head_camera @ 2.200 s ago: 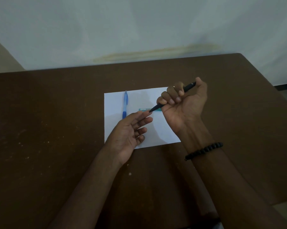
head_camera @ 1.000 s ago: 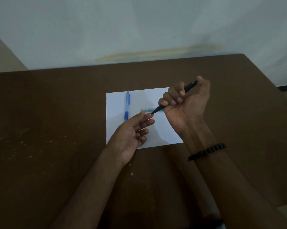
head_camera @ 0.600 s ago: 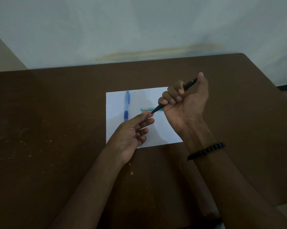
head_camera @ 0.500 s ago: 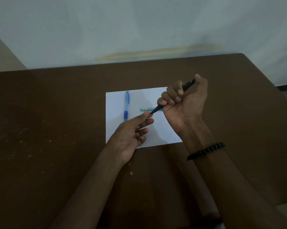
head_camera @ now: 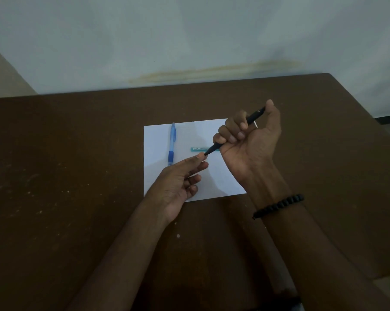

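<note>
My right hand [head_camera: 249, 140] grips a black pen-like stick [head_camera: 234, 131] in a fist above the paper, palm towards me, with the thumb lying on its upper end. The black stick slants down to the left. Its tip touches a fingertip of my left hand [head_camera: 180, 178], which is held palm up with its fingers nearly straight. Under both hands a white sheet of paper [head_camera: 158, 140] lies on the brown table [head_camera: 66, 164]. A blue pen [head_camera: 172, 143] rests on the sheet's left part. A small teal case [head_camera: 197, 149] lies mid-sheet, partly hidden by the black stick.
A pale wall [head_camera: 189, 37] with a yellowish stain runs along the table's far edge. The table's right edge slants down at the right of the view. A black bead bracelet [head_camera: 279, 205] sits on my right wrist.
Almost nothing has changed. My right thumb shifted slightly on the stick's upper end, and my left fingertip stays at its tip.
</note>
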